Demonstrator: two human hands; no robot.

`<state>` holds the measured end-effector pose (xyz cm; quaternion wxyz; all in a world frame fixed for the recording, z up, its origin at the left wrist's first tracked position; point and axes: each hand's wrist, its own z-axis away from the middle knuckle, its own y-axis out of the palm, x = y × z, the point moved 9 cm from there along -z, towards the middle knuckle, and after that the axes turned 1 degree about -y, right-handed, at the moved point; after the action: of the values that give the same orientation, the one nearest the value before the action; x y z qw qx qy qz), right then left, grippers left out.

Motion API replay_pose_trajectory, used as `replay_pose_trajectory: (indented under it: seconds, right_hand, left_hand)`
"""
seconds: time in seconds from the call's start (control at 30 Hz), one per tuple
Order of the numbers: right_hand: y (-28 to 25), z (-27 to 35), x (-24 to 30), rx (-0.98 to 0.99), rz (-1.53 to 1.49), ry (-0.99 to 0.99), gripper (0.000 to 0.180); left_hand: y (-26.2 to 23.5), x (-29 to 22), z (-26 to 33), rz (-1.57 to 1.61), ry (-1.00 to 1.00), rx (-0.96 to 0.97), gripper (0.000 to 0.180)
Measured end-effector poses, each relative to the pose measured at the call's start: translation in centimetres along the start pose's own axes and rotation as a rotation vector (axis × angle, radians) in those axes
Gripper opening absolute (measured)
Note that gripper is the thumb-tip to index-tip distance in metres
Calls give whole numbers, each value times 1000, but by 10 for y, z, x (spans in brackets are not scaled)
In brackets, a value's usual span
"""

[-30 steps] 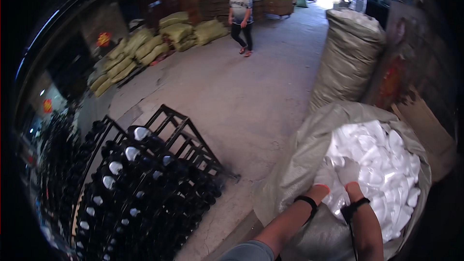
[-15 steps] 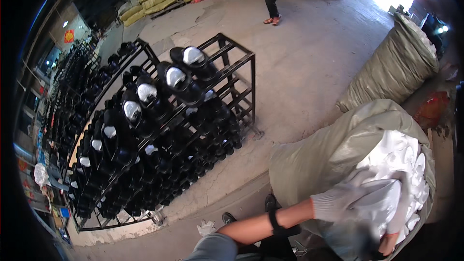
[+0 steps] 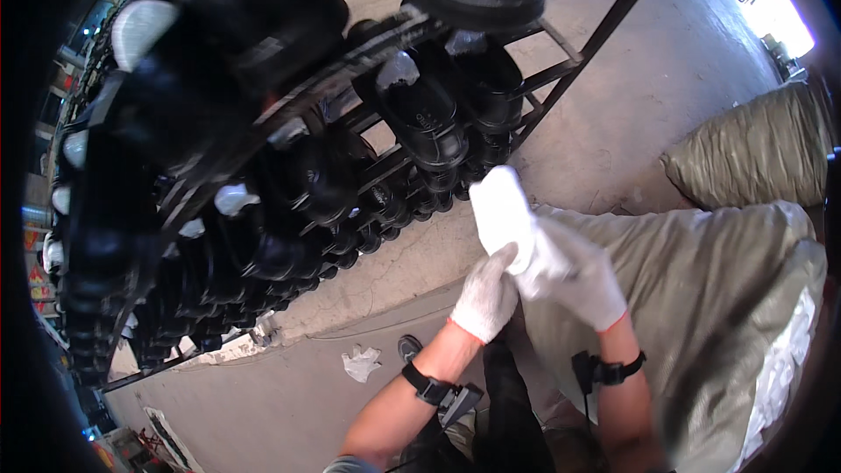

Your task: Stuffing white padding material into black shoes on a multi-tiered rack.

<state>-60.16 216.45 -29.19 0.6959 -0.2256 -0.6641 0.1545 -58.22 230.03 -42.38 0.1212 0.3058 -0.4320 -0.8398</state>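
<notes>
I hold a white, rounded, elongated shoe stuffer point(image 3: 502, 210) in front of the shoe rack. More white pieces seem bunched with it, but blur hides how many. My left hand point(image 3: 488, 296), in a pale knit glove with an orange cuff, grips the lower end with its thumb up. On the other side, my right hand point(image 3: 585, 285), gloved alike and smeared by motion, is closed around the white bundle. Just beyond stand black shoes point(image 3: 420, 123) on the rack, several with white stuffers point(image 3: 399, 70) in them.
The black metal rack point(image 3: 604, 22) fills the upper left with tiers of shoes. At my right stands a large olive woven sack point(image 3: 674, 271) with white pieces point(image 3: 780, 368) at its mouth. Another sack point(image 3: 753, 149) lies farther back. A white glove point(image 3: 361, 363) is on the floor.
My right hand has come out of the sack with white pieces. I have turned and moved closer to the rack, and both hands now meet on the pieces before it.
</notes>
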Motion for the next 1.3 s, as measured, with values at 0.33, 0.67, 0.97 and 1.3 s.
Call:
replay_pose_trajectory:
  seconds: [0.33,0.67,0.97,1.3]
  right_hand:
    - [-13,-230,-142,-56,-401,89,48]
    - [76,-287,-109,132,383,-313,52]
    - [62,-317,-143,-216,895,-553,58]
    - [121,-128,-31,675,-167,-65,68]
  left_hand:
    - [-2,-100,-173,-1956,332,86,42]
    - [-1,-84,-161,-2060,377,11,38]
    - [2,-74,-118,-2089,447,39,27]
    - [-79,-151,22,-1454,372,27,38]
